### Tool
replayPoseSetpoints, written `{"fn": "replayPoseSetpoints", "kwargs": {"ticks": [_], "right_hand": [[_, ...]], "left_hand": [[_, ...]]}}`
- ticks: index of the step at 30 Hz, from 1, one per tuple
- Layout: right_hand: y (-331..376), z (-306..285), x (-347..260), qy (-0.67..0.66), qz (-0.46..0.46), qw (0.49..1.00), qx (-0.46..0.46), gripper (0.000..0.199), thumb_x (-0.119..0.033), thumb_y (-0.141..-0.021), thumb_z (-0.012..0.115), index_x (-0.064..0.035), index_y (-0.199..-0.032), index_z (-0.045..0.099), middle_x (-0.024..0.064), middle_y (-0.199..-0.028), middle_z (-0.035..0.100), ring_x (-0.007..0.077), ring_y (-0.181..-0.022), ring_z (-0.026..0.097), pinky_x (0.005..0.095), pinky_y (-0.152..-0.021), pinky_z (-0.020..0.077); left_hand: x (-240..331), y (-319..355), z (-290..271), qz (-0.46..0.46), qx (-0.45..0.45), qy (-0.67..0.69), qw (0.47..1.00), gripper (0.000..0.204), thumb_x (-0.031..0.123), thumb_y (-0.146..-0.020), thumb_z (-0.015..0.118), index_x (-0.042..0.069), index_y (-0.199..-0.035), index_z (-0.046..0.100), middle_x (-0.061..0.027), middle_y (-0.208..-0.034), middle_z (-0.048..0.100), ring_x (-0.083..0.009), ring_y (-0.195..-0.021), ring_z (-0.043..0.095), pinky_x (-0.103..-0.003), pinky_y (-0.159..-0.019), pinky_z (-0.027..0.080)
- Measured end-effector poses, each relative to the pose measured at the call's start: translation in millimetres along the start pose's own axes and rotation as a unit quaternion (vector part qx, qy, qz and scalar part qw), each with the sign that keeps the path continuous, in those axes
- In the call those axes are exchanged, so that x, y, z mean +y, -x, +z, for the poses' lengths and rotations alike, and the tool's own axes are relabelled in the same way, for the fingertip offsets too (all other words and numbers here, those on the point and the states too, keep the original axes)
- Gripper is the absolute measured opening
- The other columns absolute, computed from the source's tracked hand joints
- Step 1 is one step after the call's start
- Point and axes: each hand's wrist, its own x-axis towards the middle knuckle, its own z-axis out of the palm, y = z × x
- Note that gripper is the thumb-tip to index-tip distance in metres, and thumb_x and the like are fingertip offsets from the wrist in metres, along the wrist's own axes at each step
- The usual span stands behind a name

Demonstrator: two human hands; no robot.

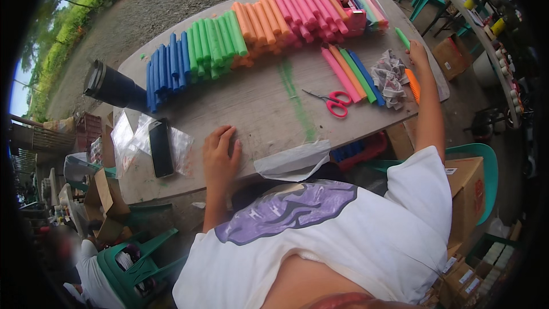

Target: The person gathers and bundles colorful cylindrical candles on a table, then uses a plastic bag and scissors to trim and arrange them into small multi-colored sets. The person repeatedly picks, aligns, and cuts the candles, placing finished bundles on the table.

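Note:
My right hand reaches out to the far right of the table, its fingers closed around a slim green stick, whose exact kind I cannot make out. Just nearer lie an orange tool with a ridged edge and crumpled printed paper. To their left, a pink, an orange, a green and a blue candle lie side by side. My left hand rests flat on the table near its front edge, open and holding nothing. Red-handled scissors lie between the hands, blades partly apart.
Stacked candles in blue, green, orange and pink line the far side, with a pink tape dispenser at their right end. A black tumbler, phone and clear plastic bags are at left.

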Motion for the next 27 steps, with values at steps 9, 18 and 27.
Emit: {"fn": "replayPoseSetpoints", "kwargs": {"ticks": [9, 18, 27], "right_hand": [[96, -29, -53, -0.174, -0.013, 0.983, -0.048, 0.045, -0.050, -0.097, 0.056, -0.0064, -0.105, 0.065, -0.0063, -0.059, 0.042, 0.0015, -0.043, 0.028, 0.0215, -0.039, 0.0201], [268, -1, -84, -0.359, -0.162, 0.872, -0.291, 0.048, -0.049, -0.098, 0.053, -0.0043, -0.084, 0.062, -0.0059, -0.055, 0.038, 0.0009, -0.044, 0.028, 0.0208, -0.041, 0.0180], [389, 77, -159, -0.078, -0.385, 0.786, -0.478, 0.027, -0.030, -0.092, 0.068, -0.0059, -0.104, 0.068, 0.0097, -0.091, 0.072, 0.0242, -0.079, 0.067, 0.0348, -0.073, 0.0505]], "left_hand": [[0, -1, 1, 0.016, 0.010, -0.002, 1.000, 0.031, 0.014, -0.087, 0.065, 0.006, -0.116, 0.063, -0.0090, -0.122, 0.059, -0.0301, -0.113, 0.056, -0.041, -0.097, 0.042], [0, 2, -3, 0.014, 0.002, 0.000, 1.000, 0.037, 0.016, -0.085, 0.068, 0.008, -0.120, 0.062, -0.0094, -0.123, 0.059, -0.0304, -0.112, 0.056, -0.041, -0.097, 0.043], [15, 40, -11, 0.157, 0.002, 0.152, 0.976, 0.061, 0.020, -0.073, 0.079, 0.011, -0.130, 0.057, -0.0118, -0.123, 0.061, -0.0315, -0.116, 0.056, -0.043, -0.097, 0.044]]}}
